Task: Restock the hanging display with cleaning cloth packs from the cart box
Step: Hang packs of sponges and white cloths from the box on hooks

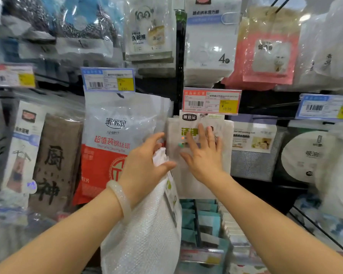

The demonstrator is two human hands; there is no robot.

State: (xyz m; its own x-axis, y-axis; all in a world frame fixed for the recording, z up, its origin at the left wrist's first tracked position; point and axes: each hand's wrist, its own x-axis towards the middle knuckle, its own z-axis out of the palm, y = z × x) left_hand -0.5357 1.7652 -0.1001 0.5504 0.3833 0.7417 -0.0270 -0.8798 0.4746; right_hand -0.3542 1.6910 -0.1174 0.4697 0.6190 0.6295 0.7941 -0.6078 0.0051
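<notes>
Store aisle w/ a hanging display (178,56) of packed cleaning goods on pegs, price tags in front. I'm looking at the peg under the red price tag (211,100), where the hung cloth packs (222,155) are sitting. My left hand (145,165) is grasping a stack of white cloth packs (147,224) by its top edge, thumb and fingers curled round it, holding it just left of the hung ones, prob. so the hang holes are facing the peg. My right hand (202,153) is released, fingers spread flat and pressing on the front hung pack, I'd guess steadying it to make room. Cart box isn't in view.
</notes>
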